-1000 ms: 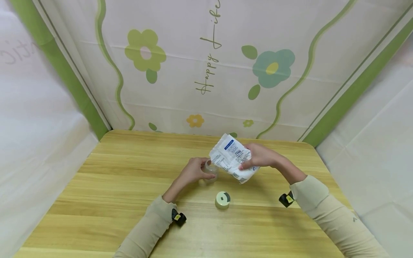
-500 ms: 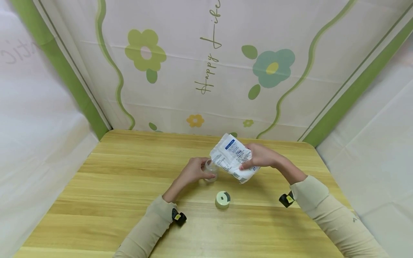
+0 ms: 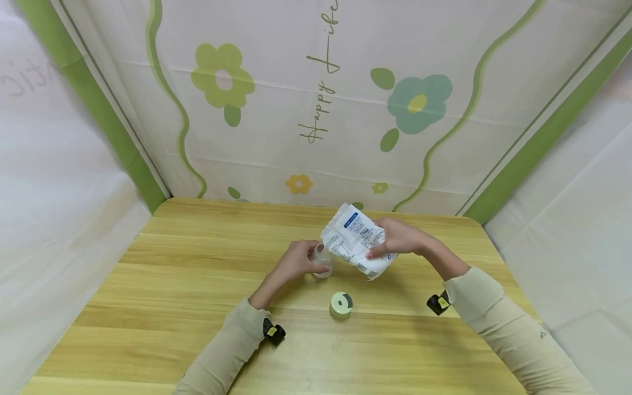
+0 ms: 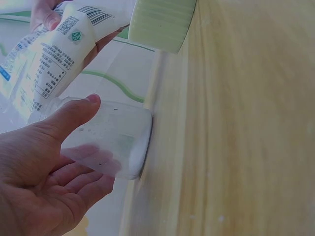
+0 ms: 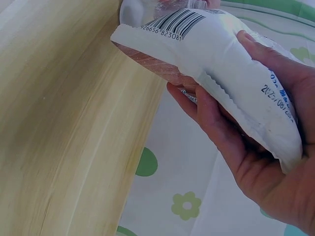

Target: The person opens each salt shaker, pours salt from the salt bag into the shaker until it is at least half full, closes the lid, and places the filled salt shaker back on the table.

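Note:
My left hand (image 3: 295,260) holds a clear jar (image 3: 323,262) upright on the table, thumb on one side and fingers round the other. In the left wrist view a white layer (image 4: 139,155) lies at the jar's bottom. From the right, my right hand (image 3: 401,237) grips a white printed packet (image 3: 351,239), tilted so that its end meets the jar's mouth. The right wrist view shows the packet's barcode side (image 5: 179,24), with thumb and fingers squeezing it from opposite sides. The packet hides part of the jar's mouth.
A pale green round lid (image 3: 340,305) sits on the wooden table (image 3: 197,307), nearer to me than the jar. White fabric with printed flowers (image 3: 418,104) hangs behind the table's back edge, and white side panels (image 3: 577,219) flank it.

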The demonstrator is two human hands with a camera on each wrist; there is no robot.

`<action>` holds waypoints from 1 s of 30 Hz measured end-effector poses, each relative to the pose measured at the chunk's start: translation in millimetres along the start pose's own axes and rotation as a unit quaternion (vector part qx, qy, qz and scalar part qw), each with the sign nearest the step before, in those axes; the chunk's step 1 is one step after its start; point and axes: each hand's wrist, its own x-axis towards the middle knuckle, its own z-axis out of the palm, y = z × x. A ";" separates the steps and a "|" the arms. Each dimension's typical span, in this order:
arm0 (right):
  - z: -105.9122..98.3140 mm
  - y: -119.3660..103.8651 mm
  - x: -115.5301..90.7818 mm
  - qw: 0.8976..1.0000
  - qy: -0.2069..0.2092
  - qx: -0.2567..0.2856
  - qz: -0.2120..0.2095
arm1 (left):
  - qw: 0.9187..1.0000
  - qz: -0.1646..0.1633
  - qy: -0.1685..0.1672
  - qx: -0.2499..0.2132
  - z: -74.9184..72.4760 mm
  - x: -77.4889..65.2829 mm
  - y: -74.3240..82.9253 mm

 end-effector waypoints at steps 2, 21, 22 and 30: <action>0.0 0.1 0.5 1.000 0.001 -0.002 -0.001 | 1.000 0.001 0.000 -0.001 -0.3 -0.1 0.5; -0.9 -3.5 0.7 1.000 -0.003 -0.007 -0.003 | 1.000 -0.004 0.000 0.000 0.0 0.2 -0.1; -1.0 -3.5 0.7 1.000 -0.003 -0.008 -0.003 | 1.000 -0.004 0.000 0.000 0.1 0.3 -0.1; -1.8 -2.2 1.1 1.000 -0.002 -0.015 -0.002 | 1.000 -0.010 -0.001 -0.004 0.2 0.9 0.0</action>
